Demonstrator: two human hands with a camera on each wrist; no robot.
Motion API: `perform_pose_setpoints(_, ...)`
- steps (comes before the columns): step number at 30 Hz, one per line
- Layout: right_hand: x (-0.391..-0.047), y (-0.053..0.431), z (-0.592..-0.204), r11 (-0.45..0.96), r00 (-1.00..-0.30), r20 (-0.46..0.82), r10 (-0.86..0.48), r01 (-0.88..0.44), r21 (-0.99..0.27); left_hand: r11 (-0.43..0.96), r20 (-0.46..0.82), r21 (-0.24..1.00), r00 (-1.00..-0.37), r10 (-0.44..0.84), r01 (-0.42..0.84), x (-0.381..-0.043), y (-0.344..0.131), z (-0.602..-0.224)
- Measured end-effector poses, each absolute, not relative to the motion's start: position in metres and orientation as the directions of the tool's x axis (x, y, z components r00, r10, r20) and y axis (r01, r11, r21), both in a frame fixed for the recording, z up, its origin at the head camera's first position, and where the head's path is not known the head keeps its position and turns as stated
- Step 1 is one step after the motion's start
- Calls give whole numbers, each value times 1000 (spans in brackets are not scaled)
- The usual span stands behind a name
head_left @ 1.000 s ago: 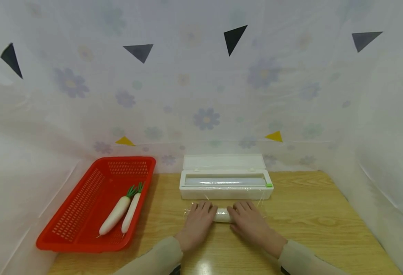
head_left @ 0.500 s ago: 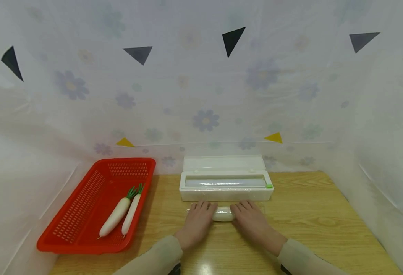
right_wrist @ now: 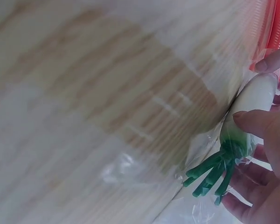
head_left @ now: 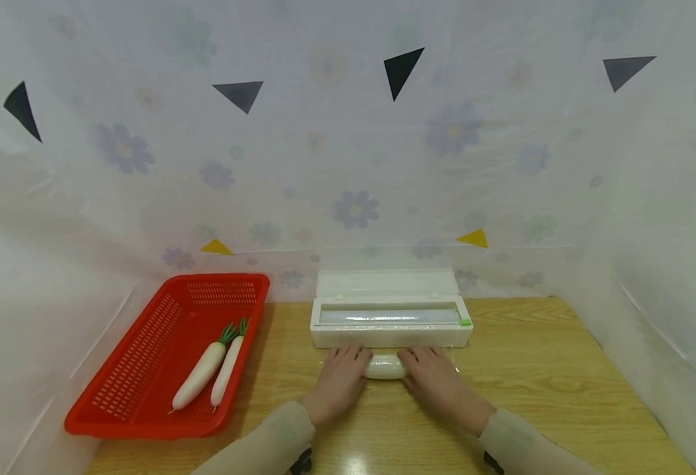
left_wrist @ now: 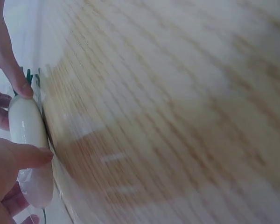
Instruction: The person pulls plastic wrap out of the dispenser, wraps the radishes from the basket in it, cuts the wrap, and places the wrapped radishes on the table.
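Observation:
A white radish (head_left: 385, 367) with green stalks lies crosswise on the table in front of the film box, with clear plastic wrap (right_wrist: 196, 144) around it. My left hand (head_left: 340, 377) grips its root end, thumb on the near side and fingers over the far side. Around the leafy end curls my right hand (head_left: 439, 382); in the right wrist view its thumb presses the radish just above the green stalks (right_wrist: 217, 172). The left wrist view shows both thumbs along the radish (left_wrist: 30, 126), its thin root tip pointing down. In the head view the hands cover both ends.
Right behind the hands stands a white cling film box (head_left: 390, 336), lid raised, with a film roll (head_left: 389, 316) inside and a green slider at its right. To the left, a red basket (head_left: 146, 432) holds two white radishes (head_left: 199, 376). A patterned curtain (head_left: 353, 145) encloses the wooden table (head_left: 537, 369).
The wrapped radish has rolled slightly away from me toward the box, both hands going with it. Loose film that stood out around the hands now lies closer to the radish.

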State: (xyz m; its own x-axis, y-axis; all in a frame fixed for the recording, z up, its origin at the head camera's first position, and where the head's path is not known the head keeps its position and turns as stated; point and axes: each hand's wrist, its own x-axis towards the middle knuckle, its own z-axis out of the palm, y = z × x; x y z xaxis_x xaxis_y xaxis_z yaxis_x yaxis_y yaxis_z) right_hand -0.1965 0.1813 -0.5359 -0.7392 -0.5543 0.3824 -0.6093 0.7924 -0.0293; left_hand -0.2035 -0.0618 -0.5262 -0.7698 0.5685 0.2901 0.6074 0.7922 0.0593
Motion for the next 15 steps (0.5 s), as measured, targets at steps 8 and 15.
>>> perform_pose_setpoints(8,-199,184,-533,778,-710,402,-578,-628,11,795,304,63,-771,560,603,-210,-62,-528)
perform_pose_setpoints(15,-203,183,-526,790,-743,390,-544,-610,-61,778,316,96,-760,568,621,-215,-66,-523)
